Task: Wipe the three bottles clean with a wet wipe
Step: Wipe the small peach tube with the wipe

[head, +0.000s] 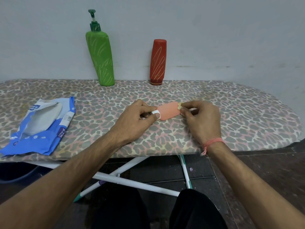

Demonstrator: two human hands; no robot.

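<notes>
Both hands on pink bottle [169, 111]: left hand [137, 119] grips cap, right hand [201, 119] pinches wipe [179, 106]

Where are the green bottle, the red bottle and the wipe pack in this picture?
Green bottle [101, 58]: head view, middle of its body.
Red bottle [158, 61]: head view, middle of its body.
Wipe pack [39, 128]: head view, its torn-open front.

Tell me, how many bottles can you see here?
3: a green pump bottle and a red bottle stand by the wall; a small pink bottle lies between both hands.
</notes>
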